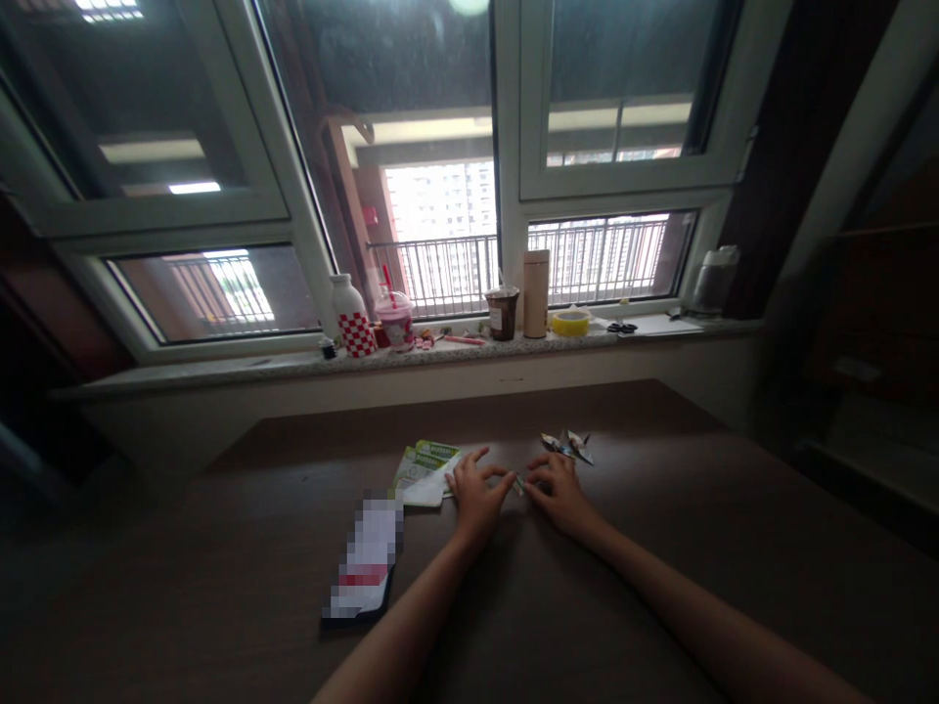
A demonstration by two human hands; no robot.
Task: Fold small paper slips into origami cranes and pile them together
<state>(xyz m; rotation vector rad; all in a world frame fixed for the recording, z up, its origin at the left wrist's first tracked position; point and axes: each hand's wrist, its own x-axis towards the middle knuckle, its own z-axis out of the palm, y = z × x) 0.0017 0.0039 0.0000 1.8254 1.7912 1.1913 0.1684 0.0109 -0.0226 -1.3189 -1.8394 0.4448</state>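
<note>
My left hand [478,497] and my right hand [561,491] meet low over the brown table. Between their fingertips is a small, narrow green-and-white piece of folded paper [520,485], pinched from both sides. The fingers hide part of it. Beside my left hand lie several green-and-white printed paper sheets [422,467], overlapping one another, and that hand's outer fingers reach over their right edge. Just beyond my right hand sits a folded paper figure [570,446] with pointed, patterned wings.
A phone [365,557] with a blurred-out screen lies left of my left forearm on the table [242,548]. Along the windowsill stand a red-checked bottle [353,318], a pink cup [396,321], a brown cup [503,315], a tan flask [536,295], yellow tape [570,324] and scissors [622,329].
</note>
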